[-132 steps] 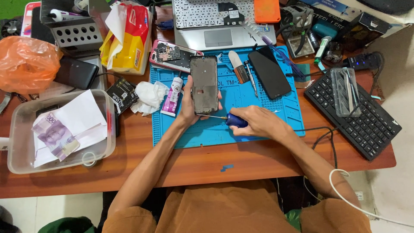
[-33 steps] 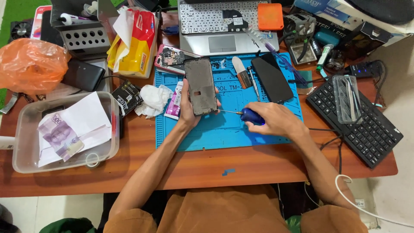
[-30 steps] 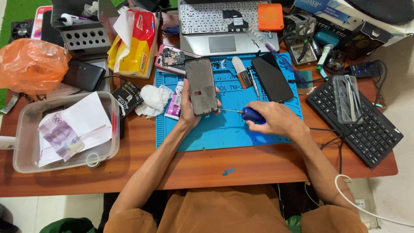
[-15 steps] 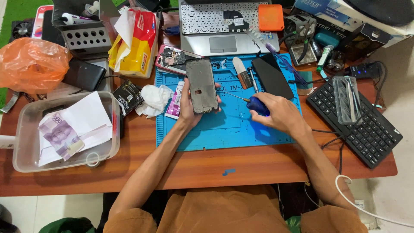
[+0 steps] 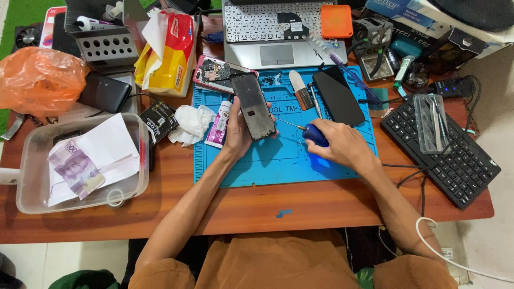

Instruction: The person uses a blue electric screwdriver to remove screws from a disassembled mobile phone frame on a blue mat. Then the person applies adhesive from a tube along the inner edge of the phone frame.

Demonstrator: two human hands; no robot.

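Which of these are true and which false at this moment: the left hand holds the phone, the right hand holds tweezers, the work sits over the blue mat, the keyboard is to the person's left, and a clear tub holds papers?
1. The left hand holds a dark phone up off the mat. True.
2. The right hand holds tweezers. False: it grips a blue-handled screwdriver, tip pointed at the phone's edge.
3. Both hands work over the blue mat. True.
4. The black keyboard lies to the person's left. False: it lies on the right, with a clear case on it.
5. A clear plastic tub on the left holds papers. True.
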